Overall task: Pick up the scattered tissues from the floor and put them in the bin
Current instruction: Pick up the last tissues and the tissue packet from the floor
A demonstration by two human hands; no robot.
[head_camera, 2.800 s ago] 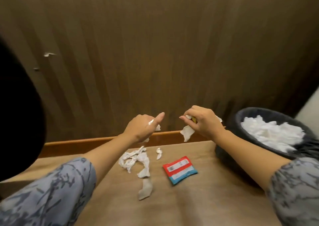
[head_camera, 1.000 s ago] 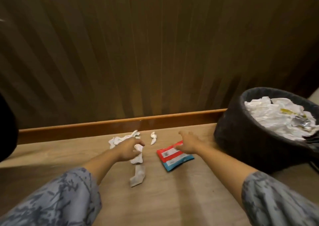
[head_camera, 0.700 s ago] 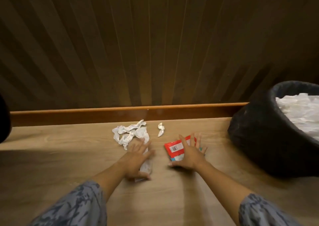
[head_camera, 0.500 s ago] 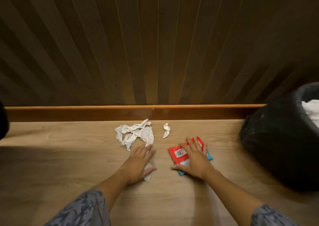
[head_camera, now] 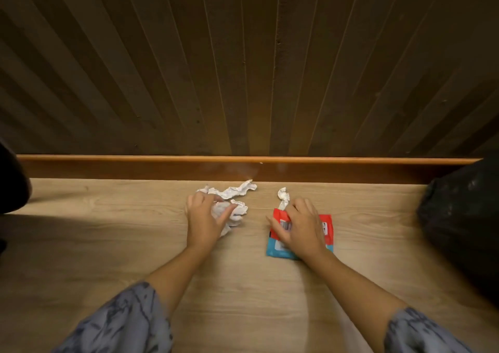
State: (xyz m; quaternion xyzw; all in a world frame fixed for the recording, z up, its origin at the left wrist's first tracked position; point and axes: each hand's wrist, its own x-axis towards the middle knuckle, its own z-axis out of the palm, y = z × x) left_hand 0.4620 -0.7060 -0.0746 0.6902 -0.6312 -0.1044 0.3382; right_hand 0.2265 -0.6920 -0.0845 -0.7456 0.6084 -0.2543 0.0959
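Note:
A heap of crumpled white tissues (head_camera: 234,194) lies on the wooden floor near the skirting board. My left hand (head_camera: 204,219) rests on the heap, its fingers and thumb curling around a wad. A small twisted tissue (head_camera: 282,196) lies to the right, just beyond my right hand (head_camera: 301,227). That hand presses flat on a red and blue packet (head_camera: 326,230), fingers spread. The black bin (head_camera: 461,217) stands at the right edge; its inside is out of view.
A brown skirting board (head_camera: 135,167) and a dark ribbed wall panel close off the far side. A dark object (head_camera: 12,180) sits at the left edge. Bare wooden floor (head_camera: 94,244) stretches to the left and toward me.
The view has swung left, so the bin's opening has left the frame. My left hand moved forward from the lone tissue strip onto the heap. My right hand stayed on the packet.

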